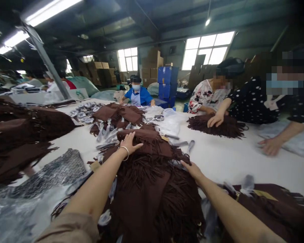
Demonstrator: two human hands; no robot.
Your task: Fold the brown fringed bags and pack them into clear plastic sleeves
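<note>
A pile of brown fringed garments (152,179) lies in front of me on a white table (218,158). My left hand (130,142) rests flat on the top folded brown piece, fingers spread, a bracelet at the wrist. My right hand (191,167) lies on the right edge of the pile, fingers mostly tucked into the fringe. Neither hand visibly lifts anything.
Another brown stack (22,135) sits at the left, with clear plastic bags (169,123) and small packets (83,113) mid-table. A speckled grey fabric (58,170) lies near left. Across the table a person's hand (216,119) presses a fringed piece (218,127); other people work beyond.
</note>
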